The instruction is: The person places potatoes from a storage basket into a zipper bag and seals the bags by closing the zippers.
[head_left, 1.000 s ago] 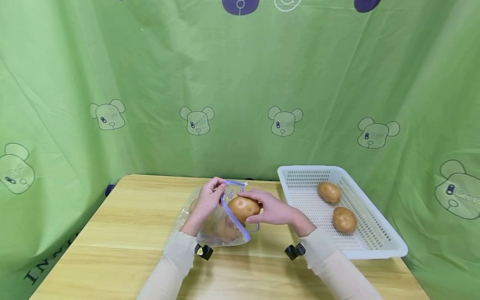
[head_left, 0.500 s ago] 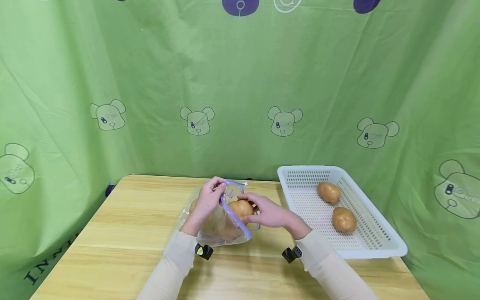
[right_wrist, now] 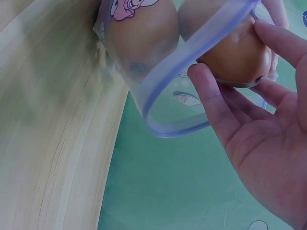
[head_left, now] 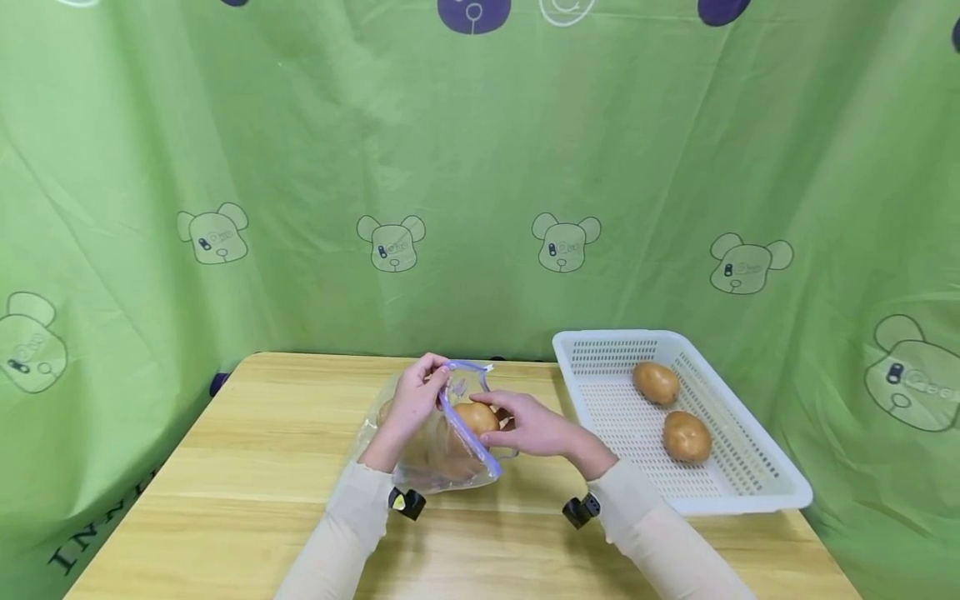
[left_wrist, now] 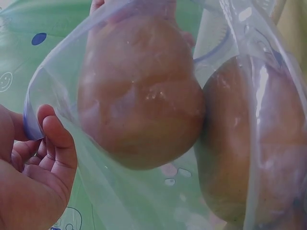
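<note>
A clear zip bag (head_left: 429,475) with a purple-blue zip rim rests on the table, its mouth turned to the right. My left hand (head_left: 411,402) pinches the upper part of that rim between thumb and fingers. At the mouth my right hand (head_left: 528,423) holds a brown potato (head_left: 476,417), thumb in front and fingers behind. Most of this potato is inside the bag, as the right wrist view shows. Another potato (right_wrist: 141,43) lies deeper in the bag, beside the held one. Through the plastic, the left wrist view shows both potatoes side by side.
To the right stands a white perforated plastic basket (head_left: 757,502) with two potatoes, one farther back (head_left: 656,383) and one nearer (head_left: 687,437). The wooden table (head_left: 225,483) reaches a green curtain (head_left: 480,308) behind.
My right hand has moved slightly left and pushed the potato farther into the bag's mouth, so less of it shows outside. The left hand keeps its pinch on the rim.
</note>
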`<action>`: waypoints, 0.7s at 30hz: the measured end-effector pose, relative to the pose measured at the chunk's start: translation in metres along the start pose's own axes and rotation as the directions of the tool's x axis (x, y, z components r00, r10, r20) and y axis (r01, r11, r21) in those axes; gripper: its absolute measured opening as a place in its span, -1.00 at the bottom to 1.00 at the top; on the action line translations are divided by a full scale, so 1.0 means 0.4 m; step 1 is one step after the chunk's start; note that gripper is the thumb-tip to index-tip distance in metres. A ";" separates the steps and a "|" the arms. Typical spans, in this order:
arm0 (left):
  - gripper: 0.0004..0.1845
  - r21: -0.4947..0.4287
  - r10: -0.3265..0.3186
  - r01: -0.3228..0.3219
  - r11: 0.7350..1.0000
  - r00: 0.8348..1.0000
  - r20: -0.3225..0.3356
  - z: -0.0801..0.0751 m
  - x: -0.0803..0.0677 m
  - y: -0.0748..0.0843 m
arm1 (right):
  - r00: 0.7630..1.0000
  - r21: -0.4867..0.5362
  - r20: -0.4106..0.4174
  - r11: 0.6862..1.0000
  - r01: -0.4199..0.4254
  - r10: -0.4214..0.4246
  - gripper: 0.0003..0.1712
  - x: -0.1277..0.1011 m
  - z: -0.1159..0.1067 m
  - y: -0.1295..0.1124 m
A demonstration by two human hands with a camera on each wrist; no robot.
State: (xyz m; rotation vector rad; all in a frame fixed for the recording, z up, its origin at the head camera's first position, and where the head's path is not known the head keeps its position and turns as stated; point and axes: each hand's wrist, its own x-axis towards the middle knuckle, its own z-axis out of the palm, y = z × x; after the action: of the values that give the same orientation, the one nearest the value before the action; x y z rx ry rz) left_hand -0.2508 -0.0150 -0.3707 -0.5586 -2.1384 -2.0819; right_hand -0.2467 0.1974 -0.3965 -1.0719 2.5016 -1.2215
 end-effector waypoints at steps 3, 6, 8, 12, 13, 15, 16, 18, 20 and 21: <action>-0.86 0.004 -0.001 0.001 1.000 1.000 -0.004 0.000 -0.002 0.005 | 1.000 0.009 0.010 1.000 -0.008 0.008 -0.33 -0.002 -0.002 -0.026; -0.87 0.005 -0.006 0.006 1.000 1.000 -0.005 -0.002 0.006 -0.009 | 1.000 0.012 0.014 1.000 -0.019 0.018 -0.34 0.001 -0.001 -0.028; -0.86 -0.001 -0.007 0.007 1.000 1.000 -0.007 -0.004 0.016 -0.030 | 1.000 0.023 0.012 0.999 -0.025 0.025 -0.33 0.007 0.005 -0.005; -0.86 -0.005 -0.012 0.012 1.000 1.000 -0.022 -0.005 0.031 -0.066 | 0.999 0.027 0.002 0.999 -0.041 0.041 -0.33 0.016 0.011 0.012; -0.86 -0.003 -0.014 0.014 1.000 1.000 -0.027 -0.005 0.032 -0.069 | 0.999 0.025 -0.003 0.999 -0.047 0.047 -0.33 0.016 0.012 0.011; -0.85 0.009 -0.010 0.010 1.000 0.999 -0.035 -0.004 0.031 -0.070 | 0.998 0.002 -0.015 0.998 -0.055 0.055 -0.34 0.017 0.014 0.009; -0.86 0.013 -0.009 0.009 1.000 0.999 -0.038 -0.004 0.031 -0.069 | 0.998 -0.015 -0.022 0.998 -0.056 0.055 -0.33 0.017 0.014 0.007; -0.86 0.019 -0.002 0.003 1.000 0.999 -0.039 -0.004 0.031 -0.069 | 0.998 -0.055 -0.036 0.997 -0.057 0.055 -0.33 0.019 0.014 0.003; -0.84 0.021 0.002 -0.001 1.000 0.999 -0.037 -0.004 0.031 -0.068 | 0.998 -0.089 -0.047 0.995 -0.052 0.048 -0.33 0.021 0.014 -0.003; -0.85 0.019 0.000 0.001 1.000 0.999 -0.038 -0.005 0.032 -0.068 | 0.998 -0.104 -0.051 0.994 -0.045 0.040 -0.33 0.023 0.015 -0.004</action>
State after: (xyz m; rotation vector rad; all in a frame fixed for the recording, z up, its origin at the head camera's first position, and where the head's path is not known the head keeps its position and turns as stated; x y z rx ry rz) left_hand -0.2720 -0.0143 -0.3922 -0.5130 -2.1359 -2.0525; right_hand -0.2498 0.1869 -0.3978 -1.0178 2.6386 -1.1289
